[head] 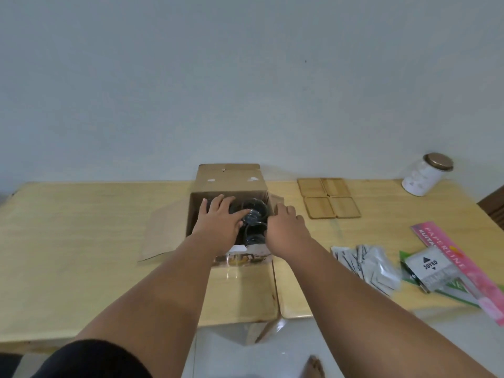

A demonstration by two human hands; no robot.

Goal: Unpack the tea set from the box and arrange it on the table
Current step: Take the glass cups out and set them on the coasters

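Note:
An open cardboard box [229, 178] stands at the middle of the wooden table [81, 241], flaps spread. Dark glass pieces of the tea set [255, 211] show inside it, partly hidden. My left hand [218, 216] reaches into the box from the left, fingers spread over the glassware, thumb touching a round glass piece. My right hand [286, 225] rests at the box's right wall, fingers curled over its edge. Whether either hand grips anything is hidden.
Several square wooden coasters [328, 197] lie to the right of the box. A white jar with a metal lid [425, 174] stands at the back right. White sachets [368, 263] and stationery packs [447, 263] lie front right. The table is two boards joined by a seam.

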